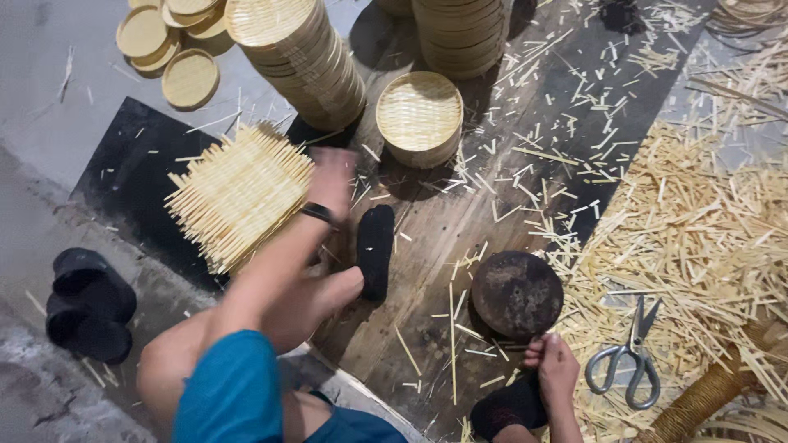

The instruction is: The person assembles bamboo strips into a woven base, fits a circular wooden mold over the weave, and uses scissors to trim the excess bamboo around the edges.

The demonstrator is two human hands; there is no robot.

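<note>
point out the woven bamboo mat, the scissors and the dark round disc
woven bamboo mat (238,193), head view, middle of its woven face
scissors (630,354), head view, near the pivot where the blades cross
dark round disc (516,294), head view, centre of its top

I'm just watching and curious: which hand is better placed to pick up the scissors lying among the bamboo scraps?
Probably the right hand: it rests close beside the scissors and looks free. The left hand is far off, against the square woven mat.
</note>
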